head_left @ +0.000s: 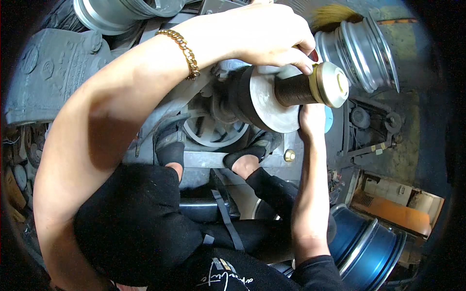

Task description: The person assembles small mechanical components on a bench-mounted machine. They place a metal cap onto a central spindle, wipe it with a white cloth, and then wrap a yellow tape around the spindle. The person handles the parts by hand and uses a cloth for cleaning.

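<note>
A thick threaded shaft (293, 92) juts to the right from a round metal disc (272, 104). On its end sits a brass-coloured cap (335, 85) with a collar. My left hand (276, 41), below a gold chain bracelet (182, 51), reaches across above the shaft. Its fingers are curled, and one fingertip is at the collar's upper edge. Just past those fingertips a bit of red shows; what they hold, if anything, is hidden. From below, my right hand (310, 119) comes up beside the disc, under the shaft. Its fingers are hidden behind the shaft and cap.
Silver wheel rims (371, 56) lie at the upper right, and another rim (109, 14) is at the upper left. A blue rim (364, 247) stands at the lower right. A small brass piece (289, 155) sits below the disc. My feet straddle a spoked wheel (216, 128).
</note>
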### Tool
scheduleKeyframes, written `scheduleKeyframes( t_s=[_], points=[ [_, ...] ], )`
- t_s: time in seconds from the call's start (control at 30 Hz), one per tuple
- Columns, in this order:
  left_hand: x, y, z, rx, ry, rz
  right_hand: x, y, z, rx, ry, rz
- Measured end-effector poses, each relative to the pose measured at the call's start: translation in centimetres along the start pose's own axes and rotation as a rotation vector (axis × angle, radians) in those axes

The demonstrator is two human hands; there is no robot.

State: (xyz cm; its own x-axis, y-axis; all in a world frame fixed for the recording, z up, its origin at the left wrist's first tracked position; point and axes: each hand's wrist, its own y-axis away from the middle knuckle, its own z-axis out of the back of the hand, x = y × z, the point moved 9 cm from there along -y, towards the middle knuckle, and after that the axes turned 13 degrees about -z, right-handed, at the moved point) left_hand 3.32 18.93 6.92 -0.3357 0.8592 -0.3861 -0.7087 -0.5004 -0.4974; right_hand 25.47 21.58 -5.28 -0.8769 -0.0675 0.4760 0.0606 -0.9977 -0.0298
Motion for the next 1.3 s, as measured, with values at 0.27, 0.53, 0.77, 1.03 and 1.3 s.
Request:
scheduleKeyframes(
  t_s=[0.27,0.53,0.77,1.03,1.3],
  points=[
    [1.8,-1.2,-2.1,-0.048,-0.158,0.049,0.4,-3.3,2.3,-0.16,-0.158,0.085],
    [2.0,-1.0,-2.2,-0.082,-0.227,0.047,-1.4,4.0,-2.3,-0.064,-1.171,-0.607],
    [2.5,-1.1,-2.0,-0.096,-0.217,0.042,-0.3,4.4,-3.5,-0.029,-1.082,-0.57],
    [2.4,-1.2,-2.2,-0.091,-0.2,0.026,-3.3,-0.2,-1.9,0.044,-0.253,-0.198],
    [1.5,-1.0,-2.0,-0.077,-0.24,0.031,-0.4,-3.7,1.7,-0.195,-0.147,0.008]
  ],
)
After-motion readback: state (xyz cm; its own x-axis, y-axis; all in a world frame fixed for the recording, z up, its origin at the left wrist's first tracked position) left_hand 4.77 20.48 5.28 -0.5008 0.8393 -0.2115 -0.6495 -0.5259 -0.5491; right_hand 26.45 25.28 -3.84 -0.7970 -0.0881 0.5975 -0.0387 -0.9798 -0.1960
